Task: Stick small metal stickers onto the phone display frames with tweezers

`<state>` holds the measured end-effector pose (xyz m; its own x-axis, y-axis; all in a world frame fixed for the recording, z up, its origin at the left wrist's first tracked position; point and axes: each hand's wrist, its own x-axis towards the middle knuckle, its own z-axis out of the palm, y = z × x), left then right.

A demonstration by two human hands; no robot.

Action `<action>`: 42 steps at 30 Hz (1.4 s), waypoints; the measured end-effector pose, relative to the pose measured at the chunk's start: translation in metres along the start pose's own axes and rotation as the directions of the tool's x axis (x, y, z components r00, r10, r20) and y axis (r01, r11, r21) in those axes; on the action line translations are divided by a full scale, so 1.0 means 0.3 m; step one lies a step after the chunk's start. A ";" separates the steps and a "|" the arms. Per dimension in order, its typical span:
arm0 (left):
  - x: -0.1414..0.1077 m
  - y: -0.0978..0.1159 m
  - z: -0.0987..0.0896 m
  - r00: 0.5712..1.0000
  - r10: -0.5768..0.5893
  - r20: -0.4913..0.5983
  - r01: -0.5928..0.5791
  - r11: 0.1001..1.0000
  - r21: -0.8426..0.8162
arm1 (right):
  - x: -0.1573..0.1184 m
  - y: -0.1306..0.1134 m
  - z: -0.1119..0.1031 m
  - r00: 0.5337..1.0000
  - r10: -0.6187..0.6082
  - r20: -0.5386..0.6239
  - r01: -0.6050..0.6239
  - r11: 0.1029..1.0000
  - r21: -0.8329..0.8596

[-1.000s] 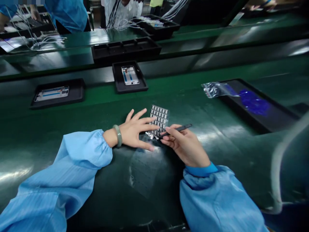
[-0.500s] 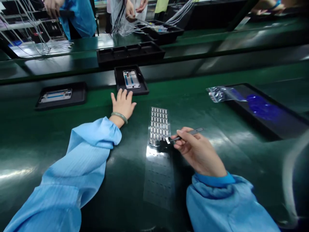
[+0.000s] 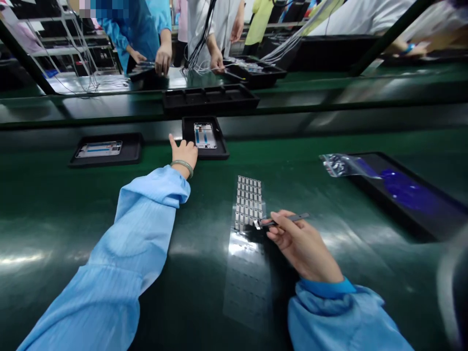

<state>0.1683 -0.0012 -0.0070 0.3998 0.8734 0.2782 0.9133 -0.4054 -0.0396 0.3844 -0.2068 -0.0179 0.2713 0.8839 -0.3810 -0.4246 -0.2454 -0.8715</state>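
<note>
My left hand (image 3: pixel 185 153), a green bangle at its wrist, is at the near left corner of a small black tray (image 3: pixel 214 154). Its little finger sticks out while the other fingers bend at the tray's rim; the thumb is hidden. Inside that tray lies a silver phone frame (image 3: pixel 205 136) with blue strips. My right hand (image 3: pixel 302 243) pinches dark tweezers (image 3: pixel 292 219). At their tip is a small silvery piece (image 3: pixel 257 224), just over the lower right of a clear sheet (image 3: pixel 248 287) carrying rows of small metal parts (image 3: pixel 249 200).
Another black tray (image 3: pixel 131 148) with a phone frame (image 3: pixel 98 149) stands at the left. To the right, a larger black tray (image 3: pixel 405 219) holds blue film (image 3: pixel 405 187) and a clear bag (image 3: pixel 341 165). A compartmented tray (image 3: pixel 212 100) sits on the ledge; co-workers stand beyond it.
My left hand has gone from spread fingers to bent ones at the tray's corner. The tweezers stay beside the sheet. The view has tilted up, showing more of the co-workers.
</note>
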 end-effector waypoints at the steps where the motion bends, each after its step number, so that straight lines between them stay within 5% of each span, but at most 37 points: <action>1: -0.007 -0.015 -0.016 1.000 0.009 0.007 -0.009 1.000 0.000 | 0.002 0.000 -0.002 1.000 0.000 0.001 0.000 1.000 0.001; 5: -0.121 -0.085 -0.092 0.994 0.096 0.046 -0.095 0.995 -0.023 | -0.006 -0.001 -0.001 0.998 -0.003 0.067 0.003 1.000 -0.006; 11: -0.485 -0.128 -0.198 0.913 0.366 0.178 -0.338 0.926 -0.171 | -0.033 0.002 0.028 0.978 0.042 0.203 -0.025 0.996 -0.089; 17: -0.790 -0.063 -0.291 0.825 0.525 0.210 -0.380 0.789 -0.482 | -0.064 0.001 0.080 0.969 0.040 0.244 -0.014 0.994 -0.107; 23: -0.956 0.042 -0.351 0.783 0.613 0.106 -0.458 0.683 -0.569 | -0.105 0.002 0.164 0.950 0.044 0.308 -0.022 0.997 -0.075; 27: -0.997 0.070 -0.372 0.828 0.560 0.017 -0.470 0.711 -0.522 | -0.110 0.027 0.232 0.940 0.060 0.335 -0.029 0.995 -0.095; 30: -0.957 0.038 -0.370 0.810 0.582 0.069 -0.424 0.663 -0.616 | -0.106 0.059 0.282 0.947 0.038 0.319 -0.006 0.995 -0.103; 32: -0.900 0.003 -0.348 0.823 0.561 0.091 -0.390 0.673 -0.628 | -0.102 0.083 0.313 0.958 -0.006 0.288 0.040 0.993 -0.115; 36: -0.780 -0.056 -0.261 0.935 0.354 0.030 -0.287 0.801 -0.525 | -0.094 0.122 0.352 0.963 -0.086 0.256 0.153 0.955 -0.255; 42: -0.744 -0.069 -0.198 0.948 0.316 0.041 -0.245 0.807 -0.538 | -0.116 0.139 0.353 0.920 -0.204 0.334 0.337 0.848 -0.409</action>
<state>0.0555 -0.2036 -0.0112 0.6704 0.7110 0.2120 0.5966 -0.6865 0.4157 0.2657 -0.2055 -0.0084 0.0473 0.9965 -0.0696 0.0842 -0.0734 -0.9937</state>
